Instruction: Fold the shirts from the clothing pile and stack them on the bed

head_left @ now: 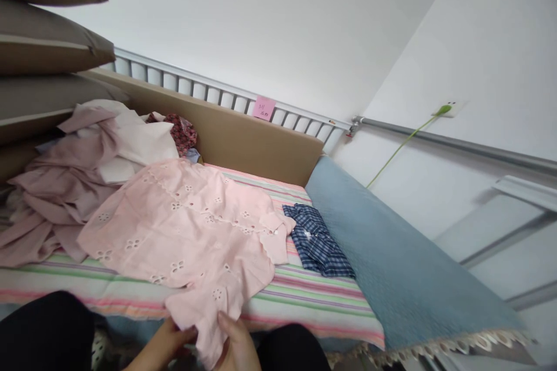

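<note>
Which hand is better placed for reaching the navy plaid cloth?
Probably the right hand: it lies nearer the navy plaid cloth than the left hand, though both hold the pale pink eyelet garment.

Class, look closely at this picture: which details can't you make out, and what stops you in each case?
All in the head view:
- Writing on the pink note: too small and blurred.
- Some fingers of the left hand and right hand: behind the pink garment or past the bottom edge.
- Full shape of the plaid garment: hidden by its own folds.
- Lower layers of the clothes heap: covered by upper ones.
</note>
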`<state>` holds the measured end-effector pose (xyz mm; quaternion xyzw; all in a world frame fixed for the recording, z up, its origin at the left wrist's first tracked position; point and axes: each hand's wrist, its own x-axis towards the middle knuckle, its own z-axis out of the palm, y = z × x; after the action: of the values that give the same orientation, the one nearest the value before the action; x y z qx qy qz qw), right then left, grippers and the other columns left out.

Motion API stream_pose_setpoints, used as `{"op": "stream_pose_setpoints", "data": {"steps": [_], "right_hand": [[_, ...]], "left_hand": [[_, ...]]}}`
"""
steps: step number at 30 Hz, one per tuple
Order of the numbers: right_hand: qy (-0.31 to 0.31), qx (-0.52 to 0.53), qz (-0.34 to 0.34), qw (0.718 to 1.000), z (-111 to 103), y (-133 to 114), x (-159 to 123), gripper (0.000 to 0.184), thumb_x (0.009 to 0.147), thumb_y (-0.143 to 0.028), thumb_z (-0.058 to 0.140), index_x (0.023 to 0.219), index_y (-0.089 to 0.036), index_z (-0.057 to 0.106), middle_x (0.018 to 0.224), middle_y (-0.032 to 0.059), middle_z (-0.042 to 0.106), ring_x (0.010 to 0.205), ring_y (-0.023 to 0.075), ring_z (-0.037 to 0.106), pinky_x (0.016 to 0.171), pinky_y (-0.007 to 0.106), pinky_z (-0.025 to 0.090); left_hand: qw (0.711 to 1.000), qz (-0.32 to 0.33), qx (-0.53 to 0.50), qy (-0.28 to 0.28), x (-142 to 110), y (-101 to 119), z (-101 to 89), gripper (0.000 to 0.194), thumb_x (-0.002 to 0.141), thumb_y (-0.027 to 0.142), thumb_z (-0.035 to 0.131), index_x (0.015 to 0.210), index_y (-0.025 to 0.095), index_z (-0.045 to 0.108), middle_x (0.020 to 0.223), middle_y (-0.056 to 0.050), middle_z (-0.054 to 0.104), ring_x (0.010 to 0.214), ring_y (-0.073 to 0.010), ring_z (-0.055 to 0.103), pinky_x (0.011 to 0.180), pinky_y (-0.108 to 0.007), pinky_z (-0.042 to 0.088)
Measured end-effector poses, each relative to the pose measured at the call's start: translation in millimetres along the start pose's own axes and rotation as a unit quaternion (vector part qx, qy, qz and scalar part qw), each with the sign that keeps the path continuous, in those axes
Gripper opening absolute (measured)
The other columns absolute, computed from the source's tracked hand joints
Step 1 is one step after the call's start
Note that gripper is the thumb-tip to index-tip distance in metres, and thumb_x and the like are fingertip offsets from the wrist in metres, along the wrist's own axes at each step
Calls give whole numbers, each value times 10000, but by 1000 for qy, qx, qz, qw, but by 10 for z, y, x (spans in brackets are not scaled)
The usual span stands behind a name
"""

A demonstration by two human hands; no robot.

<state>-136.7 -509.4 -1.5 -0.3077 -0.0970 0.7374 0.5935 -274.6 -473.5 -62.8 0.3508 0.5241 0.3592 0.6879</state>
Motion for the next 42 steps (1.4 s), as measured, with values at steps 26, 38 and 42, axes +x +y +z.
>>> {"op": "stream_pose_setpoints", "data": {"steps": [26,38,42], "right_hand": [[13,-380,-156,912,-205,2,160,970,599,-338,759,1426,-226,263,1381,134,473,1247,273,461,1030,442,361],[126,-506,-185,833,85,-219,387,371,602,-259,690,968,-198,681,861,59,710,973,268,605,835,342,462],[62,-349,-103,929,234,-291,131,503,587,-321,767,1055,-181,647,918,50,706,962,229,613,791,314,487]], "left_hand": [[991,107,-11,-77,-260,348,-44,422,530,460,767,763,176,560,733,4,572,655,-126,488,575,-230,343],[987,163,4,-13,-278,229,-200,279,607,333,691,821,166,630,763,-10,629,733,-162,547,683,-267,400],[975,211,64,10,-280,179,-305,274,625,225,658,890,158,640,855,-40,670,812,-191,580,781,-301,425]]}}
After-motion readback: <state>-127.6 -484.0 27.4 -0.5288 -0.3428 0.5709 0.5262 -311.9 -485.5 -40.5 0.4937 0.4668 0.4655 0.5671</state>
